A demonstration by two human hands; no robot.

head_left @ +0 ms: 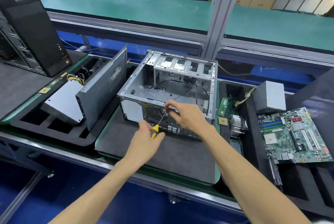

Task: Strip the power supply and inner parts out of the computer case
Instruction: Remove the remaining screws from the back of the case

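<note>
The left hand (pixel 146 138) reaches in from below with the forearm angled up and to the right, its fingers (pixel 160 136) curled round the yellow-and-black handle of a screwdriver (pixel 156 128). The shaft runs up and right from those fingers to the right hand (pixel 186 113), whose thumb and forefinger pinch the shaft near its tip, right against the rear panel of the computer case (pixel 168 88). The right wrist is bent, with the forearm coming in from the lower right. The case lies open side up on a dark mat on the table (pixel 162 153), directly beyond both hands. Loose black cables (pixel 197 88) lie inside it, past the right fingers. A motherboard (pixel 292 137) and a grey power supply (pixel 271 95) lie to the right of the right hand.
</note>
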